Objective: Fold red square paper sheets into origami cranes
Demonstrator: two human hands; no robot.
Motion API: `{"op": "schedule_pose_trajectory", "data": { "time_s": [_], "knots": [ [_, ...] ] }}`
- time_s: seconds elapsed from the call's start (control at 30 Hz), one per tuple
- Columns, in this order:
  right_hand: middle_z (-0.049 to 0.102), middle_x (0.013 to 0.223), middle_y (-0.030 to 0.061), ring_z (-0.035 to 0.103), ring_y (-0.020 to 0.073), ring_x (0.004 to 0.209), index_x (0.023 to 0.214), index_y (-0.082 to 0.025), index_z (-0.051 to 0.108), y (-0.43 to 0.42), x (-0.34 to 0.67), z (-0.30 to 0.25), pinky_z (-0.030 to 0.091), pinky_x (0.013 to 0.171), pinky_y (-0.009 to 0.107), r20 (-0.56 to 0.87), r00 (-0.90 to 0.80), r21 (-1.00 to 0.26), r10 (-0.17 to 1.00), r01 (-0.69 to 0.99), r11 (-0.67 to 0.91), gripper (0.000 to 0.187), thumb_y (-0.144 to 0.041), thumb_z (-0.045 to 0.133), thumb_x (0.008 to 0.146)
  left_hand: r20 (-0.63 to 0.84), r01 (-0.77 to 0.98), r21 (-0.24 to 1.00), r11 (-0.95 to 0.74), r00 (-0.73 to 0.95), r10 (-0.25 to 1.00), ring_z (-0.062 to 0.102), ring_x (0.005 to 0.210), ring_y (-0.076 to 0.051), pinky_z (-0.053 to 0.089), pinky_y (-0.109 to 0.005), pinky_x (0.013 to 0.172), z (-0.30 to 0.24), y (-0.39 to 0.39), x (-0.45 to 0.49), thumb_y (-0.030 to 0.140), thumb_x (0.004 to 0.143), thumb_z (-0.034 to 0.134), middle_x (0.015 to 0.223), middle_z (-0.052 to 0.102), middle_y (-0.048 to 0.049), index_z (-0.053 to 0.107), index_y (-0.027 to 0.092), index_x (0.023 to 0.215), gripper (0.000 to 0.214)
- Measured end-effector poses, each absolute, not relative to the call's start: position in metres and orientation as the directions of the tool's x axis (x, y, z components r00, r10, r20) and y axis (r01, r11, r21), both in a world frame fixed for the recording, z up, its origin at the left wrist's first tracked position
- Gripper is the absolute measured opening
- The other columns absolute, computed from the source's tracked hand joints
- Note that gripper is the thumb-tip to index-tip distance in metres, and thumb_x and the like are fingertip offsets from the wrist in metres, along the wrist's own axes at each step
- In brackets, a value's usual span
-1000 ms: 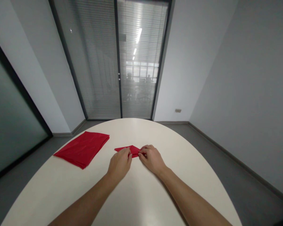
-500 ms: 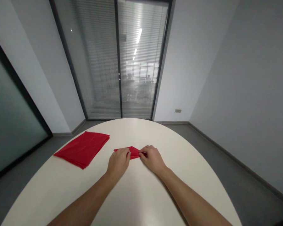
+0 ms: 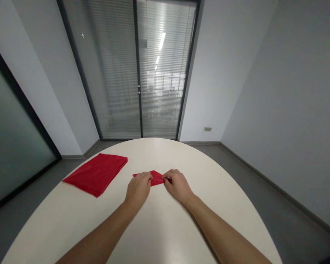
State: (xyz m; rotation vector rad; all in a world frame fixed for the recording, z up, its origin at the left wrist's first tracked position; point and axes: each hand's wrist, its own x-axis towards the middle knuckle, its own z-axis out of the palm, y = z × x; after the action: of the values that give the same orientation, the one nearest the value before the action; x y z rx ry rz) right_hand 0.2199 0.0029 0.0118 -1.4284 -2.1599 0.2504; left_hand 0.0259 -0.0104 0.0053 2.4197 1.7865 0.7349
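A small folded piece of red paper (image 3: 156, 178) lies on the white table between my hands, partly hidden under them. My left hand (image 3: 139, 185) rests over its left part, fingers curled and closed on it near the middle. At the paper's right end, my right hand (image 3: 177, 183) pinches the edge between thumb and fingers. A pointed tip of the paper sticks out past the left hand's far side. To the left lies a stack of larger red sheets (image 3: 97, 174), touched by neither hand.
The round white table (image 3: 159, 223) curves away in front of me. Beyond it stand a glass partition with blinds (image 3: 115, 80) and grey-white walls (image 3: 222, 66). A socket plate (image 3: 208, 129) sits low on the wall.
Both hands keep their hold with hardly any movement. The right fingers have shifted very slightly at the paper's right end.
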Motion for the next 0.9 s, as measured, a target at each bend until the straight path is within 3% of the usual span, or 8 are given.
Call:
{"op": "schedule_pose_trajectory", "data": {
  "time_s": [0.1, 0.27, 0.4, 0.57, 0.77, 0.9],
  "knots": [
    [0.073, 0.098, 0.0043, 0.061, 0.0197, 0.094, 0.097, -0.023, 0.077, 0.002, 0.220, 0.013, 0.043, 0.087, 0.029, 0.326, -0.310, -0.427, 0.893, 0.795, 0.431, 0.028, -0.012, 0.054, 0.087, 0.370, 0.893, 0.251, -0.374, 0.268, 0.889, 0.062, 0.108, -0.024, 0.047, -0.036, 0.094, 0.006, -0.011, 0.026, 0.005, 0.088, 0.049, 0.117, 0.069, -0.0071, 0.072, 0.021, 0.100, 0.030],
    [0.073, 0.092, 0.0053, 0.060, 0.0198, 0.092, 0.095, -0.023, 0.078, -0.001, 0.218, 0.018, 0.043, 0.087, 0.029, 0.325, -0.344, -0.401, 0.881, 0.794, 0.458, 0.031, -0.010, 0.054, 0.083, 0.357, 0.907, 0.172, -0.384, 0.305, 0.883, 0.061, 0.102, -0.026, 0.048, -0.039, 0.089, 0.010, -0.014, 0.026, 0.010, 0.089, 0.050, 0.105, 0.069, -0.0090, 0.074, 0.019, 0.102, 0.028],
    [0.072, 0.082, 0.0041, 0.060, 0.0196, 0.088, 0.087, -0.022, 0.078, -0.006, 0.216, 0.021, 0.043, 0.082, 0.028, 0.326, -0.408, -0.416, 0.853, 0.748, 0.516, 0.026, -0.012, 0.055, 0.081, 0.373, 0.901, 0.233, -0.366, 0.265, 0.889, 0.063, 0.100, -0.024, 0.048, -0.037, 0.090, 0.008, -0.015, 0.028, 0.015, 0.091, 0.051, 0.107, 0.070, -0.0093, 0.072, 0.018, 0.107, 0.027],
    [0.071, 0.079, 0.0019, 0.061, 0.0180, 0.084, 0.084, -0.022, 0.077, -0.009, 0.215, 0.022, 0.045, 0.083, 0.026, 0.320, -0.507, -0.459, 0.801, 0.656, 0.599, 0.027, -0.009, 0.054, 0.079, 0.373, 0.839, 0.300, -0.453, 0.334, 0.865, 0.060, 0.117, -0.026, 0.045, -0.041, 0.104, 0.004, -0.011, 0.028, 0.020, 0.091, 0.053, 0.123, 0.070, -0.0097, 0.071, 0.017, 0.115, 0.030],
    [0.072, 0.104, 0.0063, 0.061, 0.0196, 0.102, 0.109, -0.021, 0.074, -0.004, 0.219, 0.017, 0.046, 0.095, 0.032, 0.407, -0.411, -0.503, 0.816, 0.644, 0.576, 0.036, -0.007, 0.051, 0.085, 0.359, 0.788, 0.350, -0.506, 0.386, 0.850, 0.057, 0.124, -0.027, 0.042, -0.045, 0.108, 0.002, -0.012, 0.026, 0.027, 0.089, 0.059, 0.131, 0.068, -0.0071, 0.068, 0.022, 0.124, 0.037],
    [0.070, 0.121, 0.0082, 0.059, 0.0203, 0.115, 0.116, -0.020, 0.074, 0.002, 0.222, 0.009, 0.043, 0.106, 0.034, 0.399, -0.423, -0.511, 0.814, 0.634, 0.580, 0.036, -0.011, 0.052, 0.088, 0.332, 0.765, 0.354, -0.537, 0.434, 0.838, 0.052, 0.130, -0.029, 0.039, -0.049, 0.111, 0.001, -0.012, 0.024, 0.029, 0.089, 0.059, 0.137, 0.063, -0.0063, 0.062, 0.025, 0.132, 0.043]
  ]
}}
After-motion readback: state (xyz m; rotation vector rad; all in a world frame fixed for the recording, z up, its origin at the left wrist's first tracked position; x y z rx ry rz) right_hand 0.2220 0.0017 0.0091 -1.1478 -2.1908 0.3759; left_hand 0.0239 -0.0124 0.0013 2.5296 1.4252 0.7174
